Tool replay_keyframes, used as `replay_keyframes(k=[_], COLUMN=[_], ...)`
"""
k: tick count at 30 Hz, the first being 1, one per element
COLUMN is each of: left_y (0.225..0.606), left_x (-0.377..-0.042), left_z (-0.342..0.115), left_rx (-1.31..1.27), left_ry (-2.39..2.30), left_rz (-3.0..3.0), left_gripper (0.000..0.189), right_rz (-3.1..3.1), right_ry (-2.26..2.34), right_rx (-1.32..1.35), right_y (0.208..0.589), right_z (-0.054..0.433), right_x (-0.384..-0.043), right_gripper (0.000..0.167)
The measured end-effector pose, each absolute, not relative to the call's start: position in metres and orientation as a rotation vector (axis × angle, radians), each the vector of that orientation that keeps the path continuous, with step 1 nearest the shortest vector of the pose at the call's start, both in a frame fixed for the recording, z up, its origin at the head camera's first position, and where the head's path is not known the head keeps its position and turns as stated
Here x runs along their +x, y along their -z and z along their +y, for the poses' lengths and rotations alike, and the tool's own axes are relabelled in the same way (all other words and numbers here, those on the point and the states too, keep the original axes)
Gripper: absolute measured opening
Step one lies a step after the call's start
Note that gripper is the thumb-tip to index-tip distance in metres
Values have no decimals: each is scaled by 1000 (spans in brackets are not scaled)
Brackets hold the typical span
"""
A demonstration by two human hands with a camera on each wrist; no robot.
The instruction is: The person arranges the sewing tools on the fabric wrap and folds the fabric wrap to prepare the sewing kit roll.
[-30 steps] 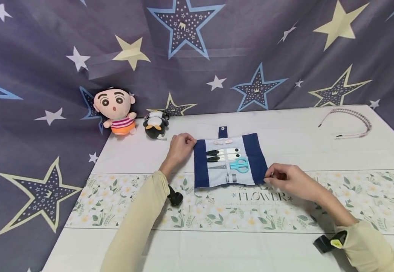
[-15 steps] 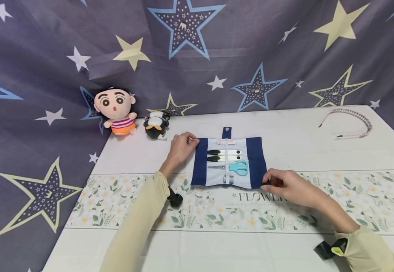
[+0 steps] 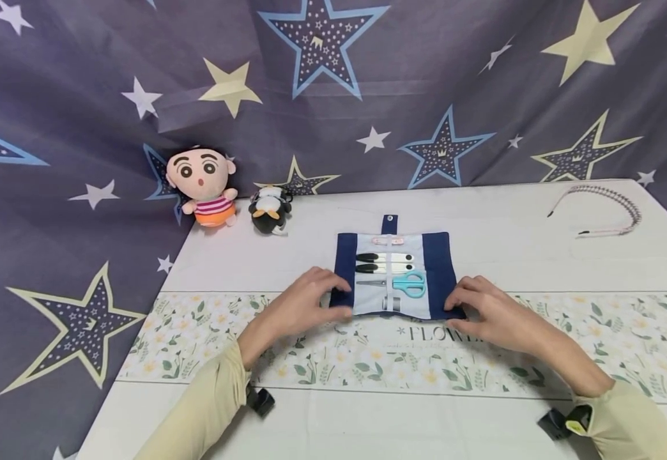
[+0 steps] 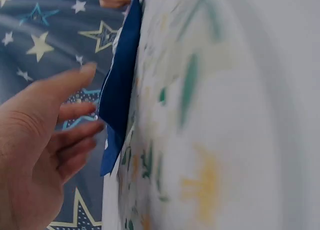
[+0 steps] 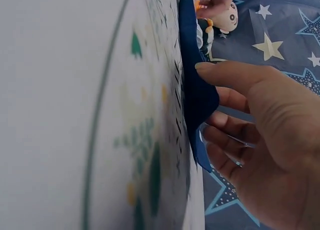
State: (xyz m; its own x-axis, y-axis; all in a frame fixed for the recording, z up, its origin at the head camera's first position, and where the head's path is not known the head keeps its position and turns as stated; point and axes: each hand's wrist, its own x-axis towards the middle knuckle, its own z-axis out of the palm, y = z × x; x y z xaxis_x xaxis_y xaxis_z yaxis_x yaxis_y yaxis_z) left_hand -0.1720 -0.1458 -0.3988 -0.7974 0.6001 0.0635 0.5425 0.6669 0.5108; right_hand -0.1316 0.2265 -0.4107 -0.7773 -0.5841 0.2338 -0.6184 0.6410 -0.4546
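A navy cloth tool pouch (image 3: 439,271) lies unfolded on the table, its snap tab (image 3: 390,223) pointing away. Across its pale lining, an elastic strip holds teal-handled scissors (image 3: 409,284), two black-and-white tools (image 3: 391,258), a small pink-and-white item (image 3: 388,241) and a small grey cylinder (image 3: 392,303). My left hand (image 3: 305,303) is at the near left corner, thumb and fingers spread apart; in the left wrist view the thumb stands off the cloth. At the near right corner my right hand (image 3: 491,313) holds the pouch's edge, cloth bulging between thumb and fingers in the right wrist view.
A plush doll (image 3: 204,185) in a striped top sits at the back left beside a small penguin plush (image 3: 270,209). Toward the back right lies a beaded headband (image 3: 621,197). A star-patterned curtain (image 3: 310,140) hangs behind the table (image 3: 397,421).
My left hand has left the far left corner and come down to the near left corner. The pouch has shifted slightly; my right hand stays at its near right corner.
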Motion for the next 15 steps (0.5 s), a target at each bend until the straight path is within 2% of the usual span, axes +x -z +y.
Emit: replay_keyframes(k=[5, 10, 15], left_y=[405, 411, 415], left_x=[-156, -155, -157], left_z=[-155, -159, -160], left_rx=[1008, 1040, 1053], left_ry=[-773, -868, -938], left_rz=[2715, 2745, 2783], left_gripper=[36, 19, 13], right_rz=[-2775, -2757, -2718], right_ry=[-783, -791, -800], right_rx=[1071, 1074, 1067], right_y=[414, 415, 415], right_z=[221, 221, 224], right_x=[-134, -134, -135], right_gripper=[18, 14, 12])
